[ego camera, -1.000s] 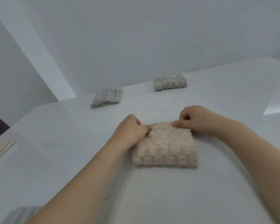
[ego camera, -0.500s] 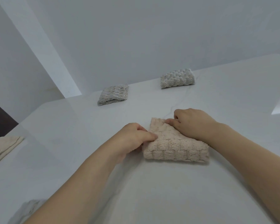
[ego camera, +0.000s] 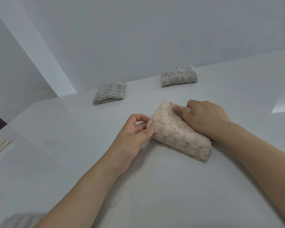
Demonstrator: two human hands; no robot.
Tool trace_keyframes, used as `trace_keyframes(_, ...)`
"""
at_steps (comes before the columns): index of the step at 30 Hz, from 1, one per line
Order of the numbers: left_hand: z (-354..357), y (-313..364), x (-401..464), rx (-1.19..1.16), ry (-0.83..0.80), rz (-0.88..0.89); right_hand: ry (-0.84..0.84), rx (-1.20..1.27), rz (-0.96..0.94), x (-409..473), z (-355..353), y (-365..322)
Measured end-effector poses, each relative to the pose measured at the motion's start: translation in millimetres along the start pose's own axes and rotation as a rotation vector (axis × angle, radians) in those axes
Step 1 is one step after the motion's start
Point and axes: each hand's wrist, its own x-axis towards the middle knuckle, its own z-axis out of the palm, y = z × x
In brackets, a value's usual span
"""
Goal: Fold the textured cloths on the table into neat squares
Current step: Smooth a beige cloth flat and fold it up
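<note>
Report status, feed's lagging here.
Left hand pinches beige cloth edge. Right hand presses its top. Cloth folded, skewed. Nothing obstructing.

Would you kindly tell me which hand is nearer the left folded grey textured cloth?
Left. The left hand lies below-right of the cloth; the right hand is farther right.
</note>
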Motion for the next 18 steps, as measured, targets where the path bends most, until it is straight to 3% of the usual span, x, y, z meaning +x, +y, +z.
trace_keyframes(5,4.5,0.5,6.7,0.140,-0.060,-0.073,-0.007,0.003,0.009,1.5,1.4,-1.7)
trace_keyframes(9,10.3,-5.4,12.7,0.249,0.080,-0.082,-0.015,0.007,0.009,0.6,-0.4,-2.3)
trace_keyframes(13,10.6,-9.7,12.8,0.531,0.189,-0.111,-0.013,0.016,0.007,-0.8,1.2,-5.0)
trace_keyframes(18,10.0,1.1,6.8,0.703,0.361,-0.048,-0.029,0.066,-0.079,-2.6,1.2,-10.1)
